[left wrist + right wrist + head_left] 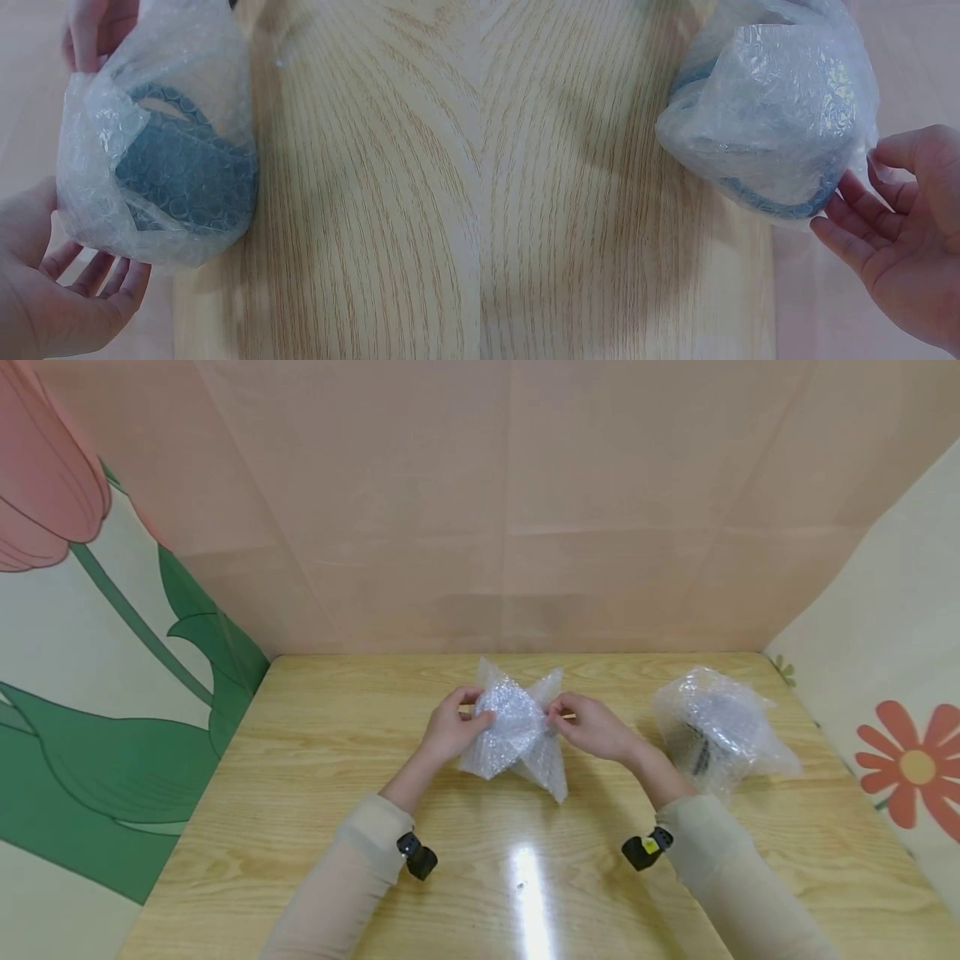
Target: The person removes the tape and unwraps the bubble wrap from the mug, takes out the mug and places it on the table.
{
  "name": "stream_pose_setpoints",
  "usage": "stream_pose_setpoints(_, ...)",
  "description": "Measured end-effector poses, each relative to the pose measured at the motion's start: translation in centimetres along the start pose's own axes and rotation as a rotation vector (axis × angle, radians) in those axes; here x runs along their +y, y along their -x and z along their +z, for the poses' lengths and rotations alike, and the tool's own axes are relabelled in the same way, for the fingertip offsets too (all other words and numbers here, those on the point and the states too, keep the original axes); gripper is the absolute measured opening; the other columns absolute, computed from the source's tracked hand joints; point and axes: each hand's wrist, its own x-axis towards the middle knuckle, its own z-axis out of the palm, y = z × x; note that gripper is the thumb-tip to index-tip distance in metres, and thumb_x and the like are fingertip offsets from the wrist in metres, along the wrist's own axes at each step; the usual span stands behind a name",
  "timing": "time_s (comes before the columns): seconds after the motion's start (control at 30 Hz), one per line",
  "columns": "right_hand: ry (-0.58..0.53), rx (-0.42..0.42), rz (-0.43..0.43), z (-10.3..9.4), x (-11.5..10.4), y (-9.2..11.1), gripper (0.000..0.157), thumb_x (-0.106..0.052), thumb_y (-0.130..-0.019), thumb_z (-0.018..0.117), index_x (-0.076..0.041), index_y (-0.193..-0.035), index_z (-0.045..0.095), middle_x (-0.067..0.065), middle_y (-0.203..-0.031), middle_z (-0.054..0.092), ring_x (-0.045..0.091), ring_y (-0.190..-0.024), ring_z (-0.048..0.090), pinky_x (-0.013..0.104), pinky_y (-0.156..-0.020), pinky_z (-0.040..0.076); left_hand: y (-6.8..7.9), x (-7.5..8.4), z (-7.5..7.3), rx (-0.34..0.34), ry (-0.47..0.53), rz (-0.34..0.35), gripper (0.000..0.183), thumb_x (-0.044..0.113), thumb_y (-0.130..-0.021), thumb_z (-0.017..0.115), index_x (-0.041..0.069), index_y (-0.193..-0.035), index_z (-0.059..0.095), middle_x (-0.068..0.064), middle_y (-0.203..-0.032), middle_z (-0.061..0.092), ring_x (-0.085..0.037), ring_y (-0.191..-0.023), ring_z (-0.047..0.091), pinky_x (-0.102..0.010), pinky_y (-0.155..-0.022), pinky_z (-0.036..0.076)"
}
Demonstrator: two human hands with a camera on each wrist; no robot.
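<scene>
A bubble-wrapped item (512, 727) stands on the table between the two hands, with loose corners of wrap sticking out. Through the plastic, the left wrist view shows a blue-grey body (180, 176) with a curved loop at its top. My left hand (450, 727) holds the bundle's left side, thumb in front and fingers round behind. On the opposite side my right hand (592, 725) pinches an edge of the bubble wrap (787, 90) between thumb and index finger. Its other fingers are bent near the lower edge of the bundle in the right wrist view.
A second bubble-wrapped bundle (716, 727), with something dark inside, lies to the right beyond the right forearm. The wooden table (337, 710) meets a pinkish cloth backdrop (502, 527) at the back. Flower-printed panels (918, 764) stand at both sides.
</scene>
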Motion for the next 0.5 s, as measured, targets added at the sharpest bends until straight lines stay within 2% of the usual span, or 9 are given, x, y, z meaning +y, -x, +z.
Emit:
stream_pose_setpoints(0.2, 0.003, 0.016, -0.024, 0.02, 0.11, 0.04, 0.015, -0.015, -0.095, 0.049, -0.002, -0.095, 0.057, 0.014, -0.105, 0.061, 0.031, -0.107, 0.056, 0.04, -0.089, 0.05, 0.08, 0.0, -0.02, 0.002, -0.009, 0.005, 0.042, 0.021, -0.085, 0.066, 0.012, -0.123, 0.053, -0.008, -0.124, 0.054, -0.026, -0.098, 0.059, -0.032, -0.078, 0.053)
stream_pose_setpoints(0.5, -0.049, 0.023, -0.024, 0.24, 0.03, 0.11, 0.014, -0.015, -0.094, 0.053, -0.002, -0.099, 0.056, 0.011, -0.102, 0.06, 0.028, -0.107, 0.056, 0.038, -0.091, 0.049, 0.06, -0.29, -0.1, 0.017, -0.017, 0.01, 0.041, 0.025, -0.086, 0.064, 0.014, -0.123, 0.054, -0.006, -0.124, 0.056, -0.025, -0.098, 0.058, -0.032, -0.078, 0.053)
